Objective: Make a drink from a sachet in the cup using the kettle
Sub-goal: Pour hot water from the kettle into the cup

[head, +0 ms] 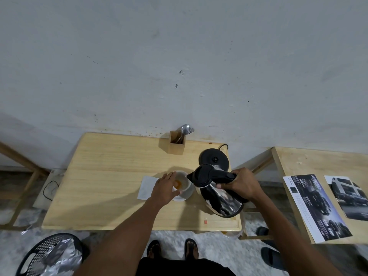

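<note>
A white cup [185, 186] stands on a small saucer on the wooden table [103, 176], with orange powder or liquid at its bottom. My left hand [164, 189] wraps the cup's left side and holds it steady. My right hand [242, 184] grips the black handle of the steel kettle [219, 194], which is lifted off its base and tilted left, spout right at the cup's rim. I cannot make out a stream of water. A white sachet or paper [146, 187] lies flat just left of the cup.
The kettle's black base [215, 159] with its cord sits behind the kettle. A wooden holder [176, 143] with a spoon and fork stands by the wall. Brochures [316, 206] lie on a second table at right. A black basket [49, 253] sits on the floor at lower left.
</note>
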